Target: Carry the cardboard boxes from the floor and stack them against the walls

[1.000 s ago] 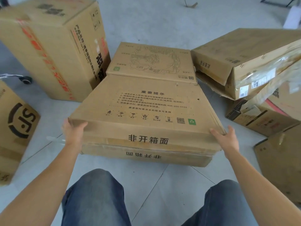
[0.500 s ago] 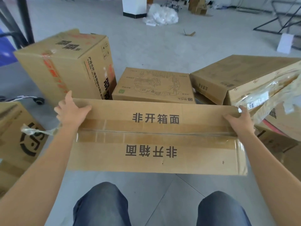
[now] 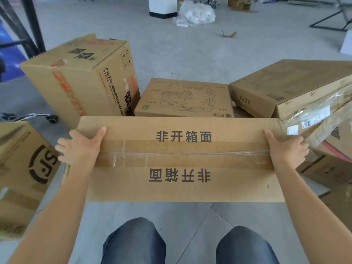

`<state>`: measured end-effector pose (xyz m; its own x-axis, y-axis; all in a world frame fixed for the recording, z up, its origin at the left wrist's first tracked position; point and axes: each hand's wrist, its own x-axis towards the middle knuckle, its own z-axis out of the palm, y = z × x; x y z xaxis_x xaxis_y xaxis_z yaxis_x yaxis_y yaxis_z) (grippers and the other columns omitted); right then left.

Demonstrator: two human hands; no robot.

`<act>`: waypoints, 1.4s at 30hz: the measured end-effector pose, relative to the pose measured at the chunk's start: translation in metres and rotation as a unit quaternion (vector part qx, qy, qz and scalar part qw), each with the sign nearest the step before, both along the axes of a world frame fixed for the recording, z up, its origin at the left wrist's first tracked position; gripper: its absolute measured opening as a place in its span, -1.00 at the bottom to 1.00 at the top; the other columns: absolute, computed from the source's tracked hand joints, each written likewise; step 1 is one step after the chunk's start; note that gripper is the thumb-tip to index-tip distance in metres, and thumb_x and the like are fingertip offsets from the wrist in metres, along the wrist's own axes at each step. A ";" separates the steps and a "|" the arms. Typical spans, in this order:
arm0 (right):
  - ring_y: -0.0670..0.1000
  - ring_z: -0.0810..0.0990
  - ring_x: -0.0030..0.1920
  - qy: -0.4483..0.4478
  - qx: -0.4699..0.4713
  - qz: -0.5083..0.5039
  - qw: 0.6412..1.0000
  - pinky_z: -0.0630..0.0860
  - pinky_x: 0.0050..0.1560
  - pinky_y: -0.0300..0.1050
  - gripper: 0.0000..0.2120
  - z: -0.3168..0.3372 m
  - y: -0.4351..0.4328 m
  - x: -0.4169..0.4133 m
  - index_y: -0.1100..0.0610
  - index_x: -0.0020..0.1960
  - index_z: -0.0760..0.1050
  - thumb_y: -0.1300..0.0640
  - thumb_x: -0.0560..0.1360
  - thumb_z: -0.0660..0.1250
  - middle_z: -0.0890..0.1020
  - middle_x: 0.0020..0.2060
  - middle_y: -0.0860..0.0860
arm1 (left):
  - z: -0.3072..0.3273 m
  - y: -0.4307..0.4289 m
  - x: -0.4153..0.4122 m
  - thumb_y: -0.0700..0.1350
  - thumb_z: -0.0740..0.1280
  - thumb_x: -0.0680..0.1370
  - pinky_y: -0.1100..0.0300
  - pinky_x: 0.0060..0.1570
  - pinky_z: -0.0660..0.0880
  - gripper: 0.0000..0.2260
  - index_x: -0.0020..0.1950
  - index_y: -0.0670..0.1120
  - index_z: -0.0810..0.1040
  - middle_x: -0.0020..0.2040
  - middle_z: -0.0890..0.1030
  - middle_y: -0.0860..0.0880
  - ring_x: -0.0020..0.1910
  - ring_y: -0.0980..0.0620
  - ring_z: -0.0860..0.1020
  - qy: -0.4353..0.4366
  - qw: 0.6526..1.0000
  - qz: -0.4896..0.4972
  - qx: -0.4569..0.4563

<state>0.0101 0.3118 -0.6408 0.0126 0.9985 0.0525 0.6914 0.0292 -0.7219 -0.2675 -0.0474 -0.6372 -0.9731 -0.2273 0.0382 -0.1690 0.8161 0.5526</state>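
Cardboard box [image 3: 182, 159], wide and flat, is held between the two hands in front of the person's knees [image 3: 133, 242], its taped seam and two rows of printed characters turned up toward the camera. The left hand [image 3: 82, 147] grips the box's left end: the thumb lies flat on the near face and the fingers are spread and wrapped over the edge. The right hand [image 3: 285, 149] grips the right end the same way, thumb on the face and fingers curled round the side. Whether the far edge of the box touches the floor [image 3: 190, 50] cannot be told. Beyond the left hand stands a tall box [image 3: 76, 80] with red tape down one corner, and just outside that hand, nearer the person, is a box with a round black logo [image 3: 22, 164]. Between the hands and past the held box lies a flat box with a line drawing [image 3: 182, 98] on its top. Beyond the right hand a tilted box [image 3: 285, 86] rests on others, loose clear plastic film [image 3: 312, 115] hanging off it close to the right fingers. Far ahead of both hands sits a heap of crumpled plastic wrap [image 3: 196, 14].
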 end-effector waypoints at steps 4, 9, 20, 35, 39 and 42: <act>0.22 0.28 0.33 0.005 0.012 0.002 1.000 0.22 0.33 0.11 -0.27 -0.002 0.002 -0.001 0.28 0.29 0.30 -0.24 0.38 0.36 0.35 0.28 0.24 | -0.005 -0.001 0.003 0.37 0.24 0.42 -0.17 0.29 0.19 -0.23 0.36 -0.21 0.28 0.32 0.27 -0.34 0.32 -0.30 0.23 0.005 1.000 0.001 0.000; 0.20 0.32 0.33 0.047 -0.076 -0.006 0.996 0.27 0.35 0.14 -0.28 0.012 -0.002 0.009 0.26 0.29 0.31 -0.20 0.35 0.41 0.39 0.29 0.19 | 0.018 -0.009 0.016 0.32 0.31 0.42 -0.17 0.34 0.17 -0.20 0.41 -0.22 0.22 0.39 0.22 -0.32 0.39 -0.28 0.18 -0.068 0.998 0.002 0.020; 0.25 0.45 0.20 -0.021 -0.230 0.086 0.969 0.42 0.21 0.13 -0.46 0.176 -0.040 0.039 0.26 0.26 0.40 -0.03 0.41 0.37 0.53 0.15 0.21 | 0.197 -0.105 0.048 0.16 0.33 0.42 -0.12 0.31 0.28 -0.40 0.33 -0.17 0.41 0.33 0.37 -0.27 0.31 -0.27 0.31 -0.227 0.968 0.108 0.026; 0.17 0.43 0.03 -0.091 -0.237 0.374 0.892 0.31 -0.08 -0.06 -0.69 0.379 -0.172 -0.025 0.29 0.13 0.42 0.13 0.47 0.29 0.51 -0.01 0.20 | 0.393 -0.308 0.255 0.11 0.22 0.52 0.00 0.05 0.43 -0.55 0.03 -0.31 0.51 -0.01 0.55 -0.29 0.00 -0.29 0.51 -0.137 0.898 0.375 0.183; 0.09 0.37 -0.08 -0.046 -0.221 0.460 0.859 0.36 -0.04 0.03 -0.66 0.406 -0.225 -0.050 0.36 0.18 0.39 0.19 0.48 0.29 0.51 0.00 0.25 | 0.421 -0.341 0.331 0.03 0.24 0.57 0.06 -0.26 0.32 -0.66 -0.19 -0.25 0.42 -0.33 0.42 -0.17 -0.30 -0.17 0.41 -0.056 0.869 0.439 0.221; 0.11 0.40 -0.06 -0.020 -0.207 0.530 0.822 0.33 -0.09 -0.07 -0.68 0.426 -0.278 -0.064 0.32 0.17 0.40 0.19 0.48 0.29 0.49 0.01 0.18 | 0.434 -0.377 0.391 0.05 0.24 0.57 0.06 -0.27 0.27 -0.63 -0.26 -0.22 0.37 -0.37 0.33 -0.12 -0.24 -0.14 0.37 -0.014 0.838 0.499 0.223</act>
